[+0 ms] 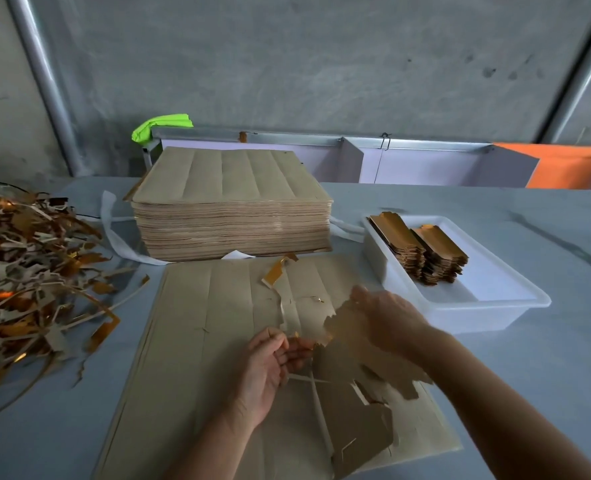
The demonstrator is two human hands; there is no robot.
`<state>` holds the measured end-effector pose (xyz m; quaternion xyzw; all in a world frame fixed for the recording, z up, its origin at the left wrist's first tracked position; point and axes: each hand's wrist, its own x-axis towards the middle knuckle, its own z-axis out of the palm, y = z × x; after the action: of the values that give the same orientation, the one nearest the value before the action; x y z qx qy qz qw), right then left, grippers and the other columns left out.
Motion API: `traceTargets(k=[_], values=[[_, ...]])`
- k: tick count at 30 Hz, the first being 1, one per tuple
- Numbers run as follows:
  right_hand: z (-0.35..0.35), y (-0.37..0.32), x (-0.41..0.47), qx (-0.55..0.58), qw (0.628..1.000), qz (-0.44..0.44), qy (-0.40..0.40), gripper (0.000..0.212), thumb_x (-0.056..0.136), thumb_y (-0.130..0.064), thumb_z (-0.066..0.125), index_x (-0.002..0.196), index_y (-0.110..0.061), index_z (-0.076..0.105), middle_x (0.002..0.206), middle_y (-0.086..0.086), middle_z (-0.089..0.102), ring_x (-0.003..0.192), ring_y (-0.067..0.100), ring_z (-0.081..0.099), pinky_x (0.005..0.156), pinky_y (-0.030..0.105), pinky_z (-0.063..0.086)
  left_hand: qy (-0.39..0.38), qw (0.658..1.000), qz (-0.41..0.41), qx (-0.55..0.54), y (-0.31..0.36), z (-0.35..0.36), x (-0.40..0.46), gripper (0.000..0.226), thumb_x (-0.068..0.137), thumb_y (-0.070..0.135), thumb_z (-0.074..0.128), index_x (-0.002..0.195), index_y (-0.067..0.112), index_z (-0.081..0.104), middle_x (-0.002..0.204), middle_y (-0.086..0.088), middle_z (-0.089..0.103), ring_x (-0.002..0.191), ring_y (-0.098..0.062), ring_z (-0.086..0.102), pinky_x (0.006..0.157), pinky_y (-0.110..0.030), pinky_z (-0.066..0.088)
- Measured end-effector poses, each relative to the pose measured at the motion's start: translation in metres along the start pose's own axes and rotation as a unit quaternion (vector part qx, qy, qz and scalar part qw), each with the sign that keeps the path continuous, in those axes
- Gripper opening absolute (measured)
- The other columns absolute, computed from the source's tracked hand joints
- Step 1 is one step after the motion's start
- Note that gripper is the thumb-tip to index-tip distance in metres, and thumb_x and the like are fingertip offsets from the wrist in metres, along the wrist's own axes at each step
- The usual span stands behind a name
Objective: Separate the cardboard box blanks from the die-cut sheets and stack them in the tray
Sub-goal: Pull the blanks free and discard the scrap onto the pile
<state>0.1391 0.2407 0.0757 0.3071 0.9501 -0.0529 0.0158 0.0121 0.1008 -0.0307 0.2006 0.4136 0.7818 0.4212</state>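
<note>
A small pile of brown die-cut sheets (217, 306) lies flat in front of me. Over its right part my right hand (387, 320) grips a jagged-edged box blank (349, 344) and holds it lifted. My left hand (269, 358) pinches a thin waste strip (316, 403) and scrap beside the blank's left edge. More partly torn blanks (359, 431) hang below toward me. A white plastic tray (494, 306) at the right holds two stacks of separated blanks (422, 251), gold side up.
A tall stack of uncut sheets (231, 209) stands behind the working pile. A heap of gold and brown offcuts (27, 271) covers the table's left side. A white strap (114, 237) trails beside the tall stack. Metal rails and an orange panel (571, 168) lie beyond the table.
</note>
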Motion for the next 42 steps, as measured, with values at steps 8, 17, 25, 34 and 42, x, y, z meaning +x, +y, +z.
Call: traceTargets(k=[8,17,25,34,42], values=[[0.02,0.004,-0.007,0.131,0.987,-0.067,0.069,0.043,0.089,-0.014,0.063,0.126,-0.013,0.043,0.096,0.005,0.056,0.075,0.02,0.062,0.062,0.024,0.055,0.001,1.0,0.006,0.01,-0.002,-0.001,0.001,0.01,0.083,0.013,0.048,0.076,0.004,0.048,0.084,-0.024,0.069,0.073,-0.03,0.067,0.058,-0.029,0.053],[0.019,0.014,-0.012,0.153,0.983,-0.09,0.042,0.057,0.092,-0.012,0.059,0.143,-0.019,0.037,0.108,0.005,0.064,0.092,0.02,0.067,0.084,0.03,0.056,-0.003,1.0,0.008,0.025,-0.003,-0.001,0.001,0.017,0.091,0.009,0.042,0.075,0.005,0.047,0.085,-0.025,0.069,0.074,-0.031,0.067,0.059,-0.03,0.053],[0.014,-0.007,-0.027,0.249,0.968,-0.035,0.01,0.037,0.093,-0.032,0.055,0.059,-0.018,0.059,0.053,-0.01,0.049,0.047,0.006,0.049,0.049,0.012,0.04,-0.022,1.0,0.006,-0.015,-0.004,-0.002,0.002,0.013,0.084,0.014,0.049,0.076,0.005,0.051,0.086,-0.027,0.069,0.074,-0.033,0.068,0.059,-0.031,0.055],[0.025,0.006,-0.029,0.355,0.922,0.151,0.027,0.017,0.086,-0.007,0.06,0.077,0.008,0.062,0.079,0.022,0.059,0.073,0.033,0.058,0.066,0.043,0.051,0.028,0.999,0.03,0.004,-0.004,0.0,0.002,0.008,0.077,0.011,0.053,0.071,0.006,0.051,0.057,-0.012,0.057,0.053,-0.018,0.056,0.049,-0.025,0.048],[0.03,0.027,-0.049,0.524,0.793,0.253,0.182,0.008,0.091,-0.016,0.06,0.083,-0.014,0.057,0.091,0.01,0.061,0.082,0.027,0.061,0.071,0.045,0.055,0.008,0.985,0.046,0.165,-0.008,0.006,-0.001,0.037,0.091,0.001,0.047,0.058,0.016,0.049,0.049,-0.005,0.044,0.046,-0.013,0.039,0.045,-0.02,0.033]])
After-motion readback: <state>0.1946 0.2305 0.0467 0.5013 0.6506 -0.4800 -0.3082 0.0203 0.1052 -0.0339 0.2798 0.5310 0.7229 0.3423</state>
